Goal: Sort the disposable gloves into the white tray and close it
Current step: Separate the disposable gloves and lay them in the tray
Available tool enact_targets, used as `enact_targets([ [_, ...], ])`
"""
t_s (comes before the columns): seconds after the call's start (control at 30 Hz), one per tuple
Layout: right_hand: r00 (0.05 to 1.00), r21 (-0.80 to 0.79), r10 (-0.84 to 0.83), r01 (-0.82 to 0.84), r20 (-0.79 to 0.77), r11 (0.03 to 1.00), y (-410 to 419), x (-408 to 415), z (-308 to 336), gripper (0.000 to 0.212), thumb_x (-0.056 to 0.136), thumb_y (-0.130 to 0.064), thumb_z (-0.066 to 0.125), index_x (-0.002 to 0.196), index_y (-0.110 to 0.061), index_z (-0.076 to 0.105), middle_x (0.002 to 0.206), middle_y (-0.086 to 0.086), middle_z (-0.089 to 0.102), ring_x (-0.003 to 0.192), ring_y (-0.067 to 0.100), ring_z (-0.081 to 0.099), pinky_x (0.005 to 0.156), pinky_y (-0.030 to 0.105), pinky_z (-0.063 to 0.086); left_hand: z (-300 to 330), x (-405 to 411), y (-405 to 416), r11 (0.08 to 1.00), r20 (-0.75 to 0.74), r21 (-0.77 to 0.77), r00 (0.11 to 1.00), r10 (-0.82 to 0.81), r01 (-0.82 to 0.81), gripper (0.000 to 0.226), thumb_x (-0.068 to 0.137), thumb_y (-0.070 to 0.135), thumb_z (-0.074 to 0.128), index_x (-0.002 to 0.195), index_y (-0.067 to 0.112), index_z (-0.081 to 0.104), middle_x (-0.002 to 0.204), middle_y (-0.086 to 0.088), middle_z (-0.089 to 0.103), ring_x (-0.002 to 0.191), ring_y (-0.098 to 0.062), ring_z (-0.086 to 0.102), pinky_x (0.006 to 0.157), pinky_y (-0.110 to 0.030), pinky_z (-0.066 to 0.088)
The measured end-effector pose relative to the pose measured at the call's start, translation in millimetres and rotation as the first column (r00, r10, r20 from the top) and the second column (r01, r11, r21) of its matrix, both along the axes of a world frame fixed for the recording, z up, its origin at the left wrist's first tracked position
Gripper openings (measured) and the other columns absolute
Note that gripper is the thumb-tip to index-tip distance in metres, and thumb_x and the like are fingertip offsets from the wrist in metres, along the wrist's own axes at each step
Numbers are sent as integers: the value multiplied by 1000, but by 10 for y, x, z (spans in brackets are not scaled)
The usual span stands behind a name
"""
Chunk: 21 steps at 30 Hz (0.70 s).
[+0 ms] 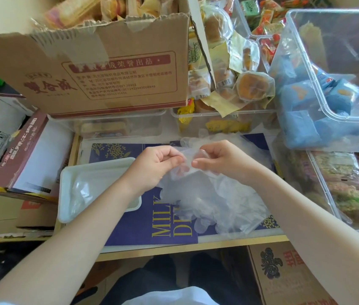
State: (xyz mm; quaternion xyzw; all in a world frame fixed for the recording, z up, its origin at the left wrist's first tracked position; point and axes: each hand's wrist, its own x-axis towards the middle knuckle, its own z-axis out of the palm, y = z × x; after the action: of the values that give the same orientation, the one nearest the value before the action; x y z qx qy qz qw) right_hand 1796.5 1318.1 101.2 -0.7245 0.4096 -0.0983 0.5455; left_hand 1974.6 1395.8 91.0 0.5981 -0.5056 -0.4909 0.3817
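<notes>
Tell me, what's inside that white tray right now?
The white tray holds some clear, crumpled disposable gloves; how many is unclear. The left forearm covers its near right corner, so anything there is hidden.

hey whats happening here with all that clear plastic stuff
A person is sorting thin, clear disposable plastic gloves. Both the left hand and the right hand pinch one clear glove between them, above a loose pile of gloves on the dark blue printed board. The shallow white rectangular tray sits open to the left, with some clear plastic already in it. Most gloves are not yet in the tray.
</notes>
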Motion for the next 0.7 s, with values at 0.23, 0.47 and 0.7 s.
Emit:
enact_targets([
  [0.23,984,247,-73,32,161,969,9,91,-21,20,86,-14,64,67,-10,58,49,-6,53,43,7,44,48,16,37,52,205,28,979,-69,89,980,188,-182,29,98,9,41,82,16,64,68,3,66,62,-5,60,64,-14,47],
  [0.47,962,260,-272,255,28,931,108,303,-315,23,84,-19,69,70,-6,56,47,-8,50,40,7,35,37,16,27,-246,252,80,940,168,102,937,307,-326,26,92,24,57,67,17,55,46,10,51,46,-4,43,56,-25,35],
  [0.7,859,-233,-274,188,-431,954,145,63,-1066,25,87,-26,65,105,-9,61,92,3,60,83,22,55,65,27,42,-496,558,203,953,460,122,867,193,-277,19,93,23,54,83,8,60,64,-5,57,62,-20,51,60,-28,40],
])
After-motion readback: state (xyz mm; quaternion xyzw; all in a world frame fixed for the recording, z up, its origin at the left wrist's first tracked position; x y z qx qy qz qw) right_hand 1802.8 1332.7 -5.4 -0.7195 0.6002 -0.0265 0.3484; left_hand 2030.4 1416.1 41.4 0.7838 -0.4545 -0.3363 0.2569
